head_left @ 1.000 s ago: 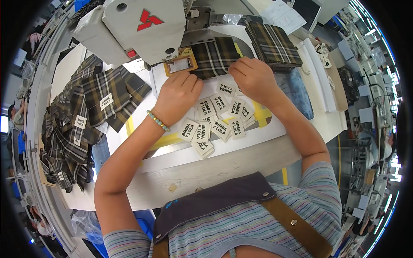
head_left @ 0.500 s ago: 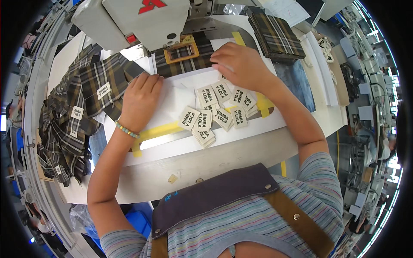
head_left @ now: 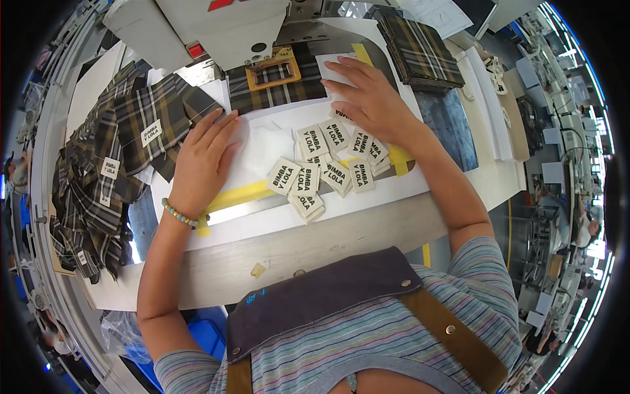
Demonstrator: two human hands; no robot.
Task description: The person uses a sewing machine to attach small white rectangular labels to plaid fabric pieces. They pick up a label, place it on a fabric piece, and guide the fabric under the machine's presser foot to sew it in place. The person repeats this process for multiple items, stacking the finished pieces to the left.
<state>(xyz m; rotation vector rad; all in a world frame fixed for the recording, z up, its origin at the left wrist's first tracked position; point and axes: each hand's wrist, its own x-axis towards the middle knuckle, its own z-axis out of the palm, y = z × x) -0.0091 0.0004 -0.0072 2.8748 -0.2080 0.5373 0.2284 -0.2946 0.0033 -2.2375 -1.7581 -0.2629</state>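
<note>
A dark plaid fabric piece (head_left: 252, 102) lies flat beneath the yellow clamp frame (head_left: 293, 77) of a white sewing machine (head_left: 216, 33). To the right of that frame my right hand (head_left: 374, 105) hovers with its fingers spread and nothing in them. Below it, a loose heap of cream fabric labels with dark print (head_left: 336, 176) covers the white work surface. My left hand (head_left: 205, 161) is open, fingers stretched and thumb apart, beside the near left corner of the fabric under the clamp. Its fingertips come close to a labelled plaid piece (head_left: 141, 108) on the left; whether they touch cannot be told.
More plaid pieces bearing labels (head_left: 92, 217) pile up and hang at the table's left edge. A neat stack of plaid pieces (head_left: 420, 56) stands at the back right. Yellow tape (head_left: 243, 195) borders the white sheet. A blue bin (head_left: 207, 338) sits below the table.
My right hand's fingers have spread and risen slightly away from the fabric. The left hand has rolled so that its thumb now shows apart from the fingers. The view has shifted a little.
</note>
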